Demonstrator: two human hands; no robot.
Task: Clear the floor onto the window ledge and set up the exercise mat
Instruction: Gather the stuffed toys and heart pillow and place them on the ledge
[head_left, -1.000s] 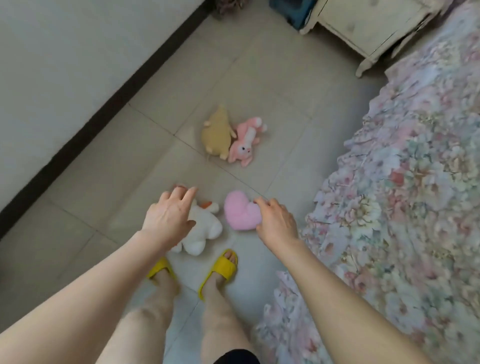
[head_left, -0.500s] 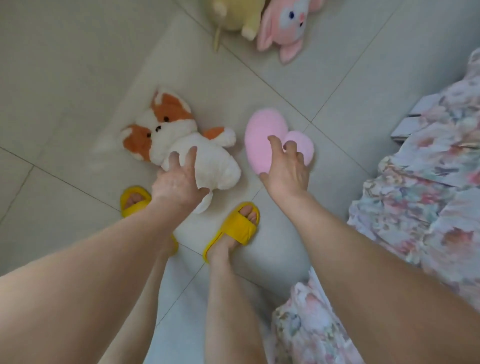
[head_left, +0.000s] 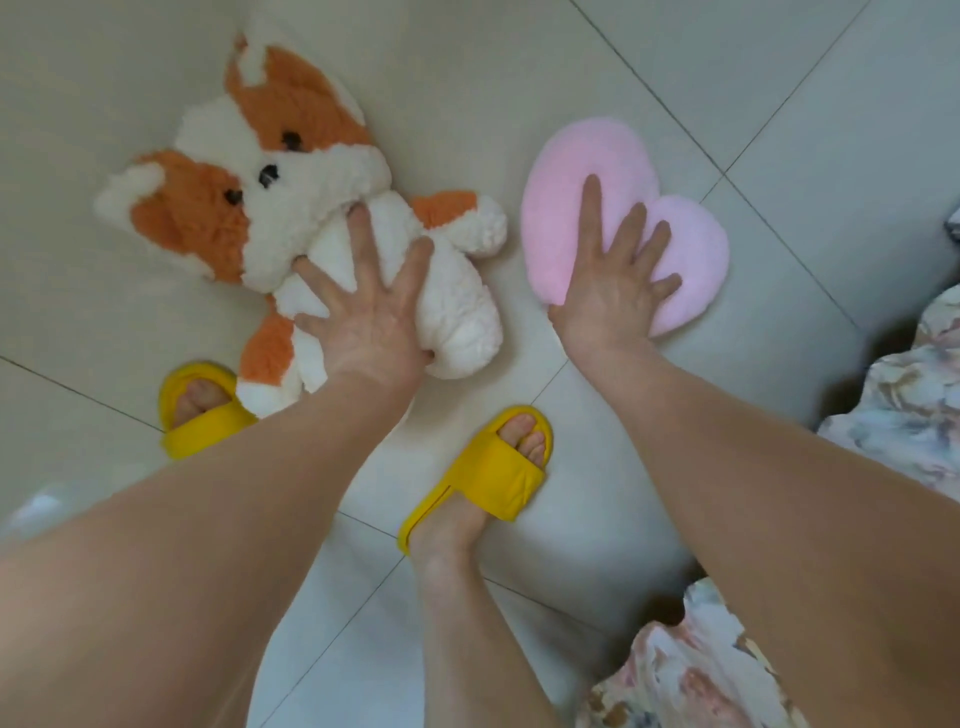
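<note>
Plush toys are lying on the pale tiled floor (head_left: 519, 62), and both are being reached for at once. An orange-and-white fluffy stuffed fox (head_left: 291, 208) is lying on its back just ahead of the person's feet, and the left hand (head_left: 363, 317) is pressing down on its white belly with the fingers spread wide, not yet curled around it. Just beside it, apart by a strip of bare tile, a pink fleecy heart-shaped cushion (head_left: 597, 171) is lying flat, and the right hand (head_left: 613, 280) is resting on it, fingers fanned and thumb tucking under the near edge. Judging by this, the floor-clearing step is in hand and neither toy is lifted yet; the next move is calling for each hand to close into the soft stuffing, gather enough of it to hold, and rise together before carrying both to the window ledge, which is not in view. Yellow rubber slides (head_left: 483, 467) are planted behind the toys, and a flowered bedspread (head_left: 893, 415) is hanging at the right edge. No brand, label or writing is showing on anything.
</note>
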